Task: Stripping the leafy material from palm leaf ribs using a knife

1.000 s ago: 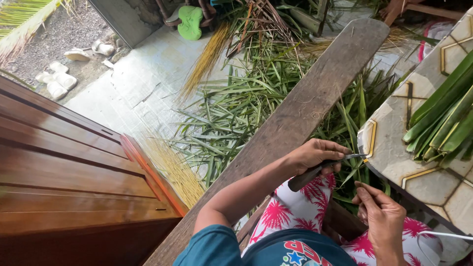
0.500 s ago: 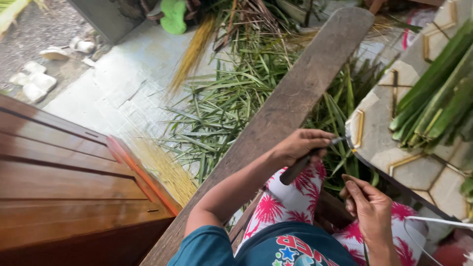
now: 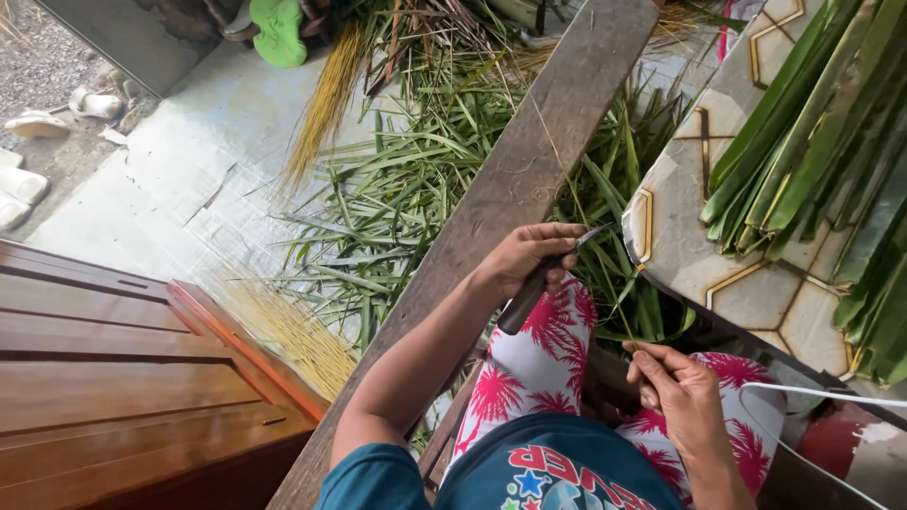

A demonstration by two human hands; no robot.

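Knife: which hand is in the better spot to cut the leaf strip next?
Left, probably. The left hand grips the knife, blade near the thin leaf strip. The right hand pinches that strip in its fingers, so it is busy steadying it.

A long weathered wooden bench (image 3: 529, 179) is running diagonally away just beside the left hand (image 3: 525, 257). The pale concrete floor (image 3: 161, 179) is carrying loose green leaves (image 3: 397, 208) left of that hand. A tiled surface (image 3: 756, 283) above the right hand (image 3: 682, 397) is bearing stacked green leaf strips (image 3: 812, 142).
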